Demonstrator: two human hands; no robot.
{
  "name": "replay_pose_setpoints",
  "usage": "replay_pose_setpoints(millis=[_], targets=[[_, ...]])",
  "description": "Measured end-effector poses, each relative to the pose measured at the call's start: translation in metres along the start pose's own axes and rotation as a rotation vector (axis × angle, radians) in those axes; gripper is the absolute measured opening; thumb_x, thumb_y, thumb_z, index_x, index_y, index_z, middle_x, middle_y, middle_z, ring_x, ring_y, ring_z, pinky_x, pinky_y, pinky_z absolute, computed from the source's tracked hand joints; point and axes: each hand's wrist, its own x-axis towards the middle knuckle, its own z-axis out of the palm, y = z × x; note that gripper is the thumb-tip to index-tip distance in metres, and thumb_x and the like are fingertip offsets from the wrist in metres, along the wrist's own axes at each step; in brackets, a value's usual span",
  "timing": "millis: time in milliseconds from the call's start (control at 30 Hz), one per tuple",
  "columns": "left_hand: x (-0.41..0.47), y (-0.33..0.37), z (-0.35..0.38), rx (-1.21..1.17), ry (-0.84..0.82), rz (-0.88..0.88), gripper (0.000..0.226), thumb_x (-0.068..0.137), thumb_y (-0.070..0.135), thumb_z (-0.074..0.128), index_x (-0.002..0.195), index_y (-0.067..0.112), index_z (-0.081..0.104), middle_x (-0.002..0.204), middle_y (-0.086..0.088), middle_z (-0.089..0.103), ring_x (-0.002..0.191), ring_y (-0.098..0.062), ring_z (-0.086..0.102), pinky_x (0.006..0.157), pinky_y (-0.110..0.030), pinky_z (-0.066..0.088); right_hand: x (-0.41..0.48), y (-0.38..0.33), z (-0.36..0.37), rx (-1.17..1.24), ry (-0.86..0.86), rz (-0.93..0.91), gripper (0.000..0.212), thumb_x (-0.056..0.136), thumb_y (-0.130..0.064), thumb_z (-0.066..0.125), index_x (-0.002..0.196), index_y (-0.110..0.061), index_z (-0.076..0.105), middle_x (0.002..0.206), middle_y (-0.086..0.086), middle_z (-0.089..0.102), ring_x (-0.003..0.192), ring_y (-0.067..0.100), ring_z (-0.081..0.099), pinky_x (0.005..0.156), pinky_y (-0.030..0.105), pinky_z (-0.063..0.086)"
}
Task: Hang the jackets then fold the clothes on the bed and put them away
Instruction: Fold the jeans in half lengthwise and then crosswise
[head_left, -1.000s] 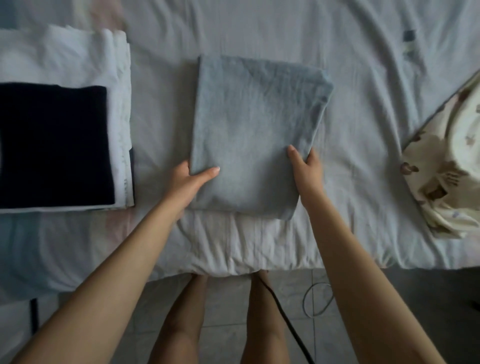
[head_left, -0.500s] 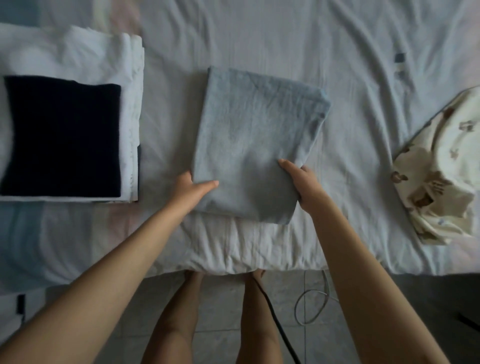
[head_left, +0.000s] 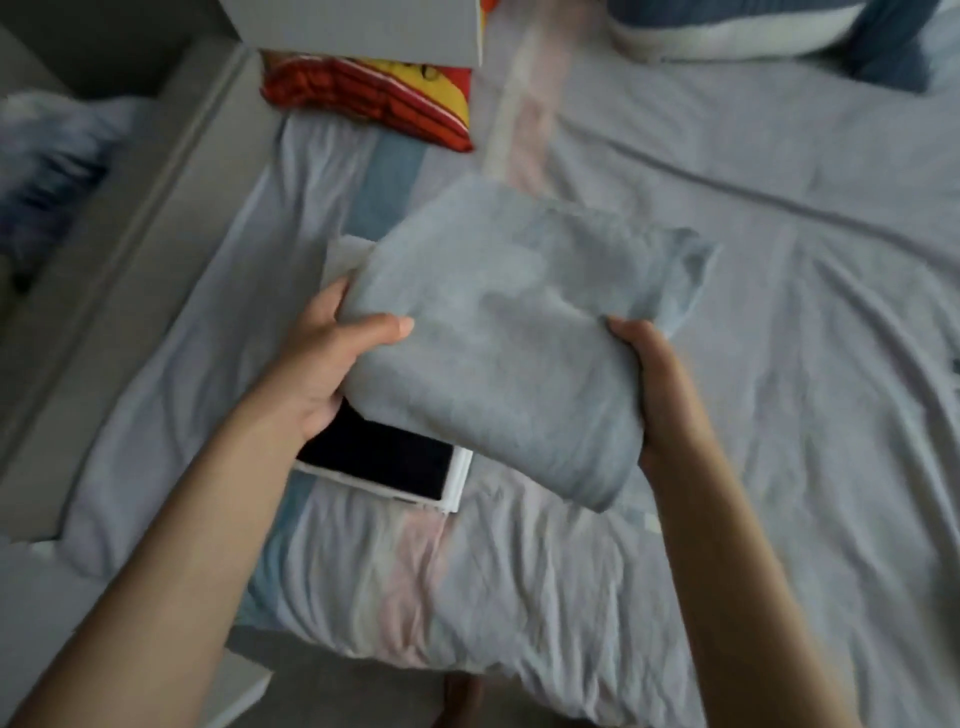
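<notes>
Fingers of left hand (head_left: 322, 364) and right hand (head_left: 662, 400) curl round the folded grey-blue garment (head_left: 519, 364), now lifted off the bed (head_left: 805, 338) toward the black-and-white stack (head_left: 384, 460) beneath the left hand, likely to top it.

The grey garment (head_left: 509, 364) is covering most of the dark-and-white stack (head_left: 384, 457) beneath it and hiding the fingers of the left hand (head_left: 317, 364) and right hand (head_left: 660, 395). Beyond the garment, the frame edge is cutting off a grey box (head_left: 358, 26); motion blur is smearing detail.
</notes>
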Motion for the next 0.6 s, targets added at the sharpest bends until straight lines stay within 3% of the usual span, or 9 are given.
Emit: replay_pose_setpoints(millis=[67,133,233,300,367,433,500,600], targets=[[0.005,-0.002,-0.029,-0.079,0.211,0.099,0.061,0.065,0.010,0.067,0.124,0.012,0.056,0.111,-0.003,0.069,0.095,-0.015,0.066,0.077,-0.025,0.055,0.018,0.012,0.030,0.041,-0.055,0.021,0.037,0.087,-0.025,0.060,0.120,-0.008,0.061,0.110,0.011,0.070,0.099,0.024,0.068,0.072,0.031,0.056],[0.005,-0.034,-0.065,-0.214,0.524,0.117,0.067,0.065,0.015,0.071,0.129,0.012,0.053,0.119,-0.007,0.065,0.098,-0.017,0.065,0.079,-0.030,0.055,0.035,0.045,0.064,0.009,-0.090,0.092,0.035,0.088,-0.023,0.061,0.119,-0.008,0.060,0.111,0.010,0.070,0.101,0.023,0.068,0.075,0.031,0.057],[0.002,-0.114,-0.081,-0.431,0.840,-0.158,0.065,0.062,0.027,0.082,0.120,0.010,0.058,0.120,-0.011,0.064,0.094,-0.021,0.066,0.071,-0.034,0.057,0.065,0.111,0.082,-0.189,-0.068,0.152,0.038,0.088,-0.022,0.066,0.122,-0.008,0.058,0.119,0.013,0.066,0.104,0.024,0.065,0.088,0.036,0.055],[-0.004,-0.158,-0.081,-0.560,0.882,-0.318,0.040,0.077,0.021,0.076,0.113,0.012,0.060,0.118,-0.009,0.064,0.088,-0.017,0.063,0.056,-0.024,0.053,0.082,0.145,0.083,-0.382,-0.028,0.088,0.044,0.086,-0.024,0.070,0.124,-0.006,0.057,0.122,0.014,0.064,0.108,0.025,0.062,0.096,0.040,0.050],[-0.004,-0.179,-0.080,-0.497,0.843,-0.342,0.024,0.081,0.019,0.073,0.102,0.015,0.062,0.108,-0.004,0.065,0.086,-0.013,0.061,0.058,-0.023,0.050,0.093,0.159,0.083,-0.465,0.007,0.030,0.048,0.086,-0.024,0.070,0.127,-0.006,0.053,0.122,0.012,0.062,0.110,0.025,0.060,0.099,0.041,0.048],[0.001,-0.181,-0.081,-0.424,0.816,-0.279,0.027,0.075,0.020,0.079,0.096,0.017,0.063,0.103,0.000,0.067,0.085,-0.013,0.063,0.065,-0.029,0.050,0.102,0.159,0.083,-0.480,0.015,0.008,0.047,0.088,-0.020,0.066,0.130,-0.007,0.049,0.125,0.012,0.060,0.113,0.027,0.058,0.101,0.043,0.047],[0.005,-0.183,-0.082,-0.469,0.829,-0.266,0.045,0.072,0.016,0.080,0.112,0.013,0.060,0.112,-0.004,0.066,0.094,-0.019,0.065,0.071,-0.033,0.051,0.106,0.158,0.083,-0.537,-0.028,-0.023,0.046,0.091,-0.017,0.062,0.133,-0.008,0.046,0.127,0.012,0.059,0.115,0.027,0.057,0.101,0.045,0.046],[0.007,-0.189,-0.079,-0.601,0.880,-0.234,0.045,0.082,0.001,0.067,0.123,0.014,0.052,0.120,-0.007,0.062,0.103,-0.022,0.061,0.081,-0.036,0.051,0.104,0.160,0.080,-0.576,-0.055,-0.085,0.044,0.093,-0.016,0.059,0.134,-0.009,0.046,0.127,0.010,0.059,0.116,0.025,0.056,0.101,0.041,0.046]])
